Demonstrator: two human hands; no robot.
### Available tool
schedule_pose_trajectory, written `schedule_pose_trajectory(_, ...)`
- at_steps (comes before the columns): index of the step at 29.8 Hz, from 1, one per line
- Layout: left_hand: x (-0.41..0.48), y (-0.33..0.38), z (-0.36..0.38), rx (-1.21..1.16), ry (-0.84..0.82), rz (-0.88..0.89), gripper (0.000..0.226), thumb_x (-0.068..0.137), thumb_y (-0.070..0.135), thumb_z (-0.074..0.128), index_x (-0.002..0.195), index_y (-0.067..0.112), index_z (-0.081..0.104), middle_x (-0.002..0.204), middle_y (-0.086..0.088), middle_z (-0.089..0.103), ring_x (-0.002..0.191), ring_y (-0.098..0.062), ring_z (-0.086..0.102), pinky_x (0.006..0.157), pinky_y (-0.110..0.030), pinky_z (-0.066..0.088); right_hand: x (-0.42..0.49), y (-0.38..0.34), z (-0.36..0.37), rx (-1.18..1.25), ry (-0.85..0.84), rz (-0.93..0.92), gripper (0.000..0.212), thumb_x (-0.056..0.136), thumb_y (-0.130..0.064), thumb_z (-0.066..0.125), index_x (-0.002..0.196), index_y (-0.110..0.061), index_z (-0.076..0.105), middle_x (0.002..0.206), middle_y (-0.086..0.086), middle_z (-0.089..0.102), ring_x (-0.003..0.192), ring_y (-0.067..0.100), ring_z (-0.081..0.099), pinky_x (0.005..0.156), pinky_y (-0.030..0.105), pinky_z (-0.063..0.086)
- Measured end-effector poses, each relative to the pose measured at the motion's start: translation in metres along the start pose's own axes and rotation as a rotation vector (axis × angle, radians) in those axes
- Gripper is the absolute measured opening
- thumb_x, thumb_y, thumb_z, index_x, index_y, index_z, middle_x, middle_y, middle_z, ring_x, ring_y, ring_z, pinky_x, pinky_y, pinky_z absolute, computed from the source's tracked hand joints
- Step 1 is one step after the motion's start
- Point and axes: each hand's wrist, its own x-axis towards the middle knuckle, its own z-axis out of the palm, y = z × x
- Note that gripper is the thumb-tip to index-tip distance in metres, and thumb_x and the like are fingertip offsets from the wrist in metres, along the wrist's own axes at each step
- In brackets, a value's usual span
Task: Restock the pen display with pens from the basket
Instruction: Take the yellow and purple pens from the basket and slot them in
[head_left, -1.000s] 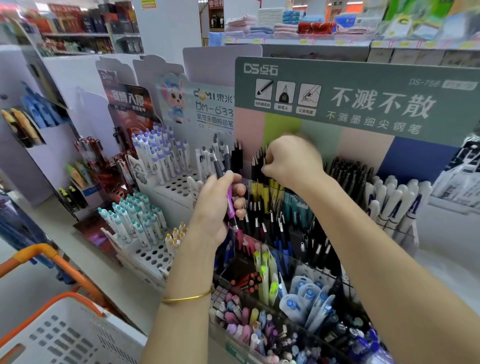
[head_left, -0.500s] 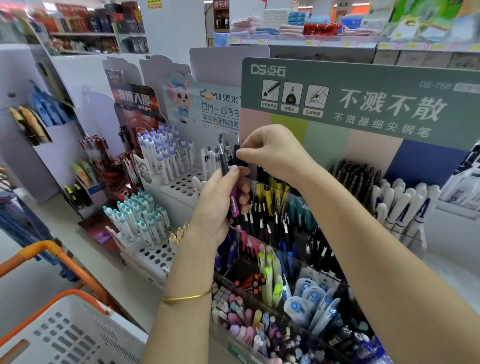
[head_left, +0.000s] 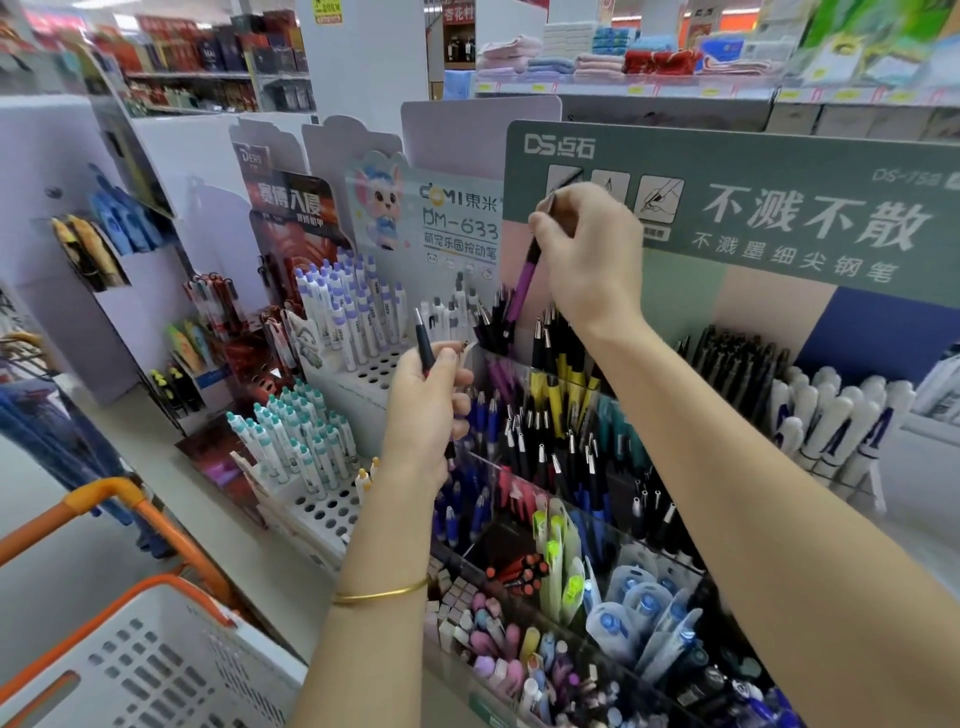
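My right hand (head_left: 587, 257) pinches a purple-and-black pen (head_left: 523, 283) by its upper end, tip pointing down over the back-left compartment of the clear tiered pen display (head_left: 519, 467). My left hand (head_left: 426, 410) grips a black pen (head_left: 425, 345) upright, just left of the display's upper tiers. The display holds black, yellow, teal, blue and purple pens in rows. The white basket with orange handles (head_left: 130, 660) sits at the bottom left; its contents are out of sight.
White perforated stands with blue-capped pens (head_left: 353, 312) and teal-capped pens (head_left: 296, 441) stand left of the display. A green sign board (head_left: 779, 208) rises behind it. White markers (head_left: 831, 415) sit to the right. Erasers and highlighters fill the front tiers.
My right hand took the purple pen from my left hand and lifted it above the back row. My left hand now keeps only the black pen.
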Motion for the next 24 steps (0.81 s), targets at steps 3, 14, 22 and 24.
schedule_pose_trajectory(3, 0.000, 0.000, 0.003, 0.006, -0.022, -0.025, 0.019, 0.104, 0.023, 0.040, 0.105, 0.012, 0.055, 0.081, -0.001, 0.052, 0.052, -0.005, 0.039, 0.039, -0.016, 0.030, -0.008, 0.006, 0.013, -0.216, -0.141, -0.082, 0.021, 0.097, -0.025, 0.054, 0.094, -0.008, 0.066, 0.088, 0.001, 0.065, 0.083, 0.020, 0.060, 0.067, 0.030, 0.046)
schedule_pose_trajectory(14, 0.000, 0.004, 0.005, -0.002, -0.104, -0.015, 0.026, 0.098, 0.005, 0.038, 0.100, 0.015, 0.061, 0.077, 0.000, 0.056, 0.063, -0.008, 0.048, 0.058, -0.023, 0.041, -0.004, 0.015, 0.025, -0.555, -0.381, -0.081, 0.032, 0.095, -0.033, 0.056, 0.076, -0.006, 0.058, 0.085, 0.005, 0.058, 0.098, 0.031, 0.055, 0.068, 0.033, 0.042)
schedule_pose_trajectory(22, 0.002, -0.002, 0.014, -0.077, -0.230, 0.083, 0.020, 0.100, 0.008, 0.049, 0.108, 0.020, 0.063, 0.080, 0.006, 0.062, 0.068, -0.003, 0.052, 0.063, -0.017, 0.045, -0.013, -0.009, -0.004, -0.131, -0.581, -0.098, 0.033, 0.083, -0.032, 0.069, 0.073, -0.001, 0.072, 0.068, 0.014, 0.067, 0.060, 0.028, 0.055, 0.058, 0.037, 0.048)
schedule_pose_trajectory(24, 0.002, -0.002, 0.015, -0.082, -0.234, 0.089, 0.019, 0.099, 0.008, 0.051, 0.105, 0.021, 0.064, 0.080, 0.006, 0.063, 0.069, -0.004, 0.053, 0.064, -0.018, 0.046, -0.015, -0.008, -0.002, -0.089, -0.565, -0.084, 0.033, 0.083, -0.027, 0.069, 0.073, 0.004, 0.068, 0.065, 0.017, 0.062, 0.056, 0.021, 0.047, 0.054, 0.032, 0.041)
